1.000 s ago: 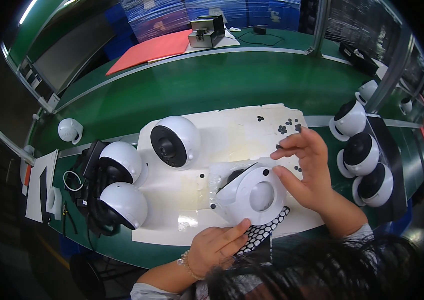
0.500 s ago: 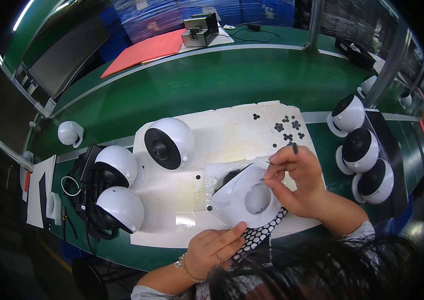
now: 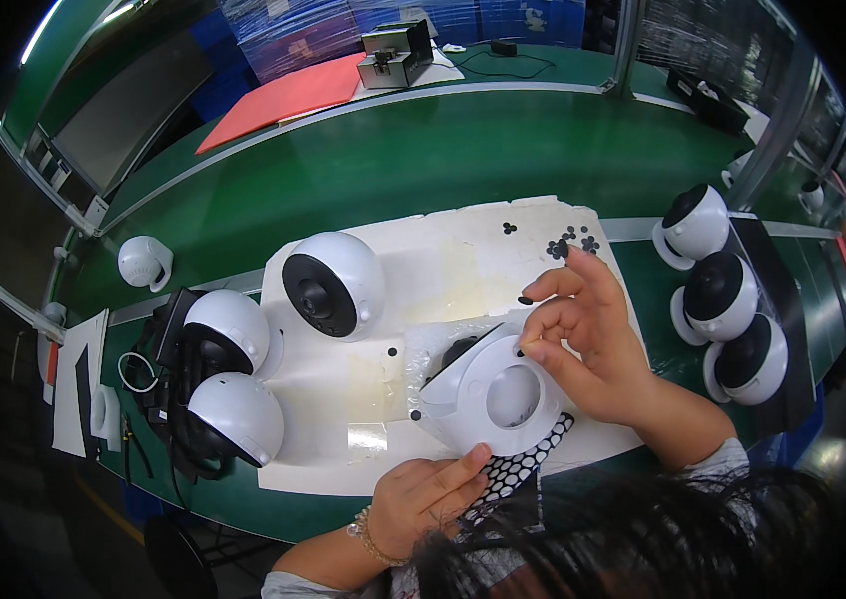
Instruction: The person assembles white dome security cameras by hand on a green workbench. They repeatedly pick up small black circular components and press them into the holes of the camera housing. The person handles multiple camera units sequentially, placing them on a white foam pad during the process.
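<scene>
Rested left hand (image 3: 413,507) on near edge of white ring base (image 3: 472,397) over pale board (image 3: 423,262), index extended; couldn't tell grip. Poised right hand (image 3: 590,351) at far edge, thumb-index nearly together, others raised; couldn't confirm pinch.

The white rounded device (image 3: 471,396) lies tipped on clear wrap (image 3: 418,351), black face (image 3: 460,348) leftward, ring-shaped base (image 3: 518,437) turned upward; a small black disc (image 3: 520,351) shows at the base's far edge.
</scene>
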### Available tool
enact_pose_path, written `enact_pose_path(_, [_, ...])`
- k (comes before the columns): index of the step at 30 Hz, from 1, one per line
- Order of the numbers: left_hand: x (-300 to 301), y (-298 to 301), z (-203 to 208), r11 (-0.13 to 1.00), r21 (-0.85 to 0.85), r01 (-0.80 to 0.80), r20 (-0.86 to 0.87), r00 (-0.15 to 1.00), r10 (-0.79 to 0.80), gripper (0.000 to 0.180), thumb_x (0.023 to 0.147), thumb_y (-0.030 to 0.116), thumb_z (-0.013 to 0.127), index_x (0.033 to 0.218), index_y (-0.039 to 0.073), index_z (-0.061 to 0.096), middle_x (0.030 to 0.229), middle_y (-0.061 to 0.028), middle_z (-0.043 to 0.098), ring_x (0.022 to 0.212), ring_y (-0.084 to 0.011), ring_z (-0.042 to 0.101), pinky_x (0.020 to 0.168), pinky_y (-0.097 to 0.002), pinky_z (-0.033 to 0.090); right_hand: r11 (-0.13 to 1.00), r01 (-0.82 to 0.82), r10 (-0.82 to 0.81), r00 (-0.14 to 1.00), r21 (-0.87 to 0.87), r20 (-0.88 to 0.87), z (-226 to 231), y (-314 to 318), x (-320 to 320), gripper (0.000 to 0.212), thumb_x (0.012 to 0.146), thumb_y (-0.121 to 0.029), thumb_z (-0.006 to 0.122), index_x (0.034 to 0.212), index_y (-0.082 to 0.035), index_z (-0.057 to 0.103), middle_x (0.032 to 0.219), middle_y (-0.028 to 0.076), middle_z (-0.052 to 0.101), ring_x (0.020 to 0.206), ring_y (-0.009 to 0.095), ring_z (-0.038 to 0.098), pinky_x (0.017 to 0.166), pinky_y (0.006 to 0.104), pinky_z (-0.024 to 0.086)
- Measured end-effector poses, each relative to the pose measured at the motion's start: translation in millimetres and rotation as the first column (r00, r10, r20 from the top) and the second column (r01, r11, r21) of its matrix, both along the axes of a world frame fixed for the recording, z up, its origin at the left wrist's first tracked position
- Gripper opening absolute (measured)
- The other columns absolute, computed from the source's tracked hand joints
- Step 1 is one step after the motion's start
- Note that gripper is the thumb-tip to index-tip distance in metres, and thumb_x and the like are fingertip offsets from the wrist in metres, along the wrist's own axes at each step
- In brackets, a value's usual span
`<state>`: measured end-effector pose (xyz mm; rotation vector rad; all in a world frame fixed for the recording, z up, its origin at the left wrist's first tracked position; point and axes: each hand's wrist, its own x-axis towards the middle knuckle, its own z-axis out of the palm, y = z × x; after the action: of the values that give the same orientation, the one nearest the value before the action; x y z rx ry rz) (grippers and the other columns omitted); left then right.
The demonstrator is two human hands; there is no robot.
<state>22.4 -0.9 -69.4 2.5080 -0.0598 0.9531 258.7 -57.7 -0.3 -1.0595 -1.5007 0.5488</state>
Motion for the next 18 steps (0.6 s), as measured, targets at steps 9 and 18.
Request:
enact_pose_path(9, [2.6,-0.5,-0.7,1.0,-0.019,-0.008,0.03,1.0,0.009,0.029,0.072,0.02,0.059,0.095,0.003,0.061,0.116,-0.0124,0.056,0.073,-0.0195,0.062,0.057,-0.0272,0.049,0.999,0.032,-0.034,0.998,-0.024,-0.058,0.5,-1.2,-3.4,0.065,0.08,0.009,0.048,0.135,-0.004,0.017,0.107,0.015,0.045,0.083,0.011,0.056,0.066,0.0221,0.042])
enact_pose_path(18, [-3.8,-4.2,2.7,0.99,-0.142,0.005,-0.064,0.998,-0.014,0.027,0.074,0.018,0.057,0.095,0.002,0.061,0.116,-0.0122,0.056,0.073,-0.0193,0.062,0.058,-0.0275,0.049,0.898,0.196,-0.407,0.71,0.394,0.574,16.1,-6.3,-1.7,0.053,0.073,0.001,0.062,0.121,-0.005,0.04,0.102,0.008,0.061,0.087,0.026,0.059,0.072,0.033,0.043])
